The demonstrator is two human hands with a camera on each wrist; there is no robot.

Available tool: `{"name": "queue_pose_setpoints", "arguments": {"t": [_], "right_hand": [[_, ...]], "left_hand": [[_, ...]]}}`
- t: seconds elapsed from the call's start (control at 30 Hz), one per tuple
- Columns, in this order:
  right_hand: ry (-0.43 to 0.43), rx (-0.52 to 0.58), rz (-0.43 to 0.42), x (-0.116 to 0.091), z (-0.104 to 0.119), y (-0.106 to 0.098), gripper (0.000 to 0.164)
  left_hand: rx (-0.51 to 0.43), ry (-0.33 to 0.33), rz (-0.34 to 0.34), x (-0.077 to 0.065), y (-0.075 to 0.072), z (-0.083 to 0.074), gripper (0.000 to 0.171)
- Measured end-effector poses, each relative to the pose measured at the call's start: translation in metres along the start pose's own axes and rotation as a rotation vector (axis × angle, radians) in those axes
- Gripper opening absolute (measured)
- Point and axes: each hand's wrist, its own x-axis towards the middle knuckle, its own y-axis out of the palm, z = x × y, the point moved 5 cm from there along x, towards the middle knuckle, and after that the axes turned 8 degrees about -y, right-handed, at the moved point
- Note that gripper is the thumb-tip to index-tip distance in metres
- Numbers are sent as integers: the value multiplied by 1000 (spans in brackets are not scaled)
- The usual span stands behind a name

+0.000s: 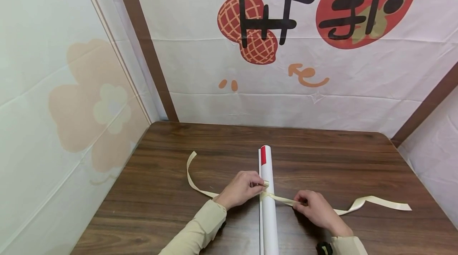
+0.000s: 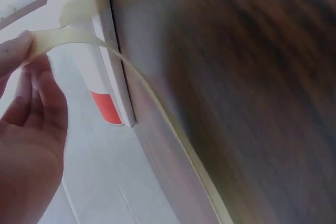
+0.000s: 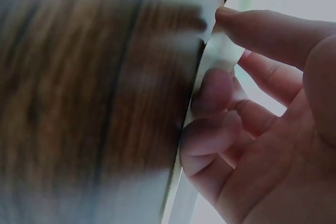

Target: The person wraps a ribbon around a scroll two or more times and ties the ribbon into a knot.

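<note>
A white paper roll (image 1: 269,223) with a red patch near its far end lies lengthwise on the table. Around its middle passes a cream ribbon (image 1: 280,199), with one tail running out to each side. Just above the roll, my left hand (image 1: 240,188) pinches the ribbon between thumb and fingers; the left wrist view shows the ribbon (image 2: 68,36) bending away from the fingertips. To the right of the roll, my right hand (image 1: 316,209) holds the other length between thumb and curled fingers. In the right wrist view the ribbon (image 3: 223,51) runs beneath the thumb tip.
The brown wooden table (image 1: 161,215) has its back edge against a printed white cloth wall (image 1: 200,56). Another cloth wall (image 1: 35,127) stands along the left side. The loose ribbon tails curl on the tabletop at both sides.
</note>
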Motion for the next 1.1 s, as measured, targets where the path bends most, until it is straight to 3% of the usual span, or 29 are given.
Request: {"name": "queue_pose_setpoints", "arguments": {"t": [0.3, 0.57, 0.93, 1.1], "right_hand": [[17, -3, 0, 1, 0, 0, 10], [29, 0, 0, 1, 0, 1, 11], [9, -2, -2, 1, -1, 2, 12], [6, -6, -4, 1, -2, 2, 12]], "left_hand": [[-47, -34, -8, 1, 4, 1, 9], [18, -40, -108, 1, 5, 1, 4], [-4, -124, -112, -2, 6, 3, 8], [41, -131, -131, -2, 5, 2, 8]]}}
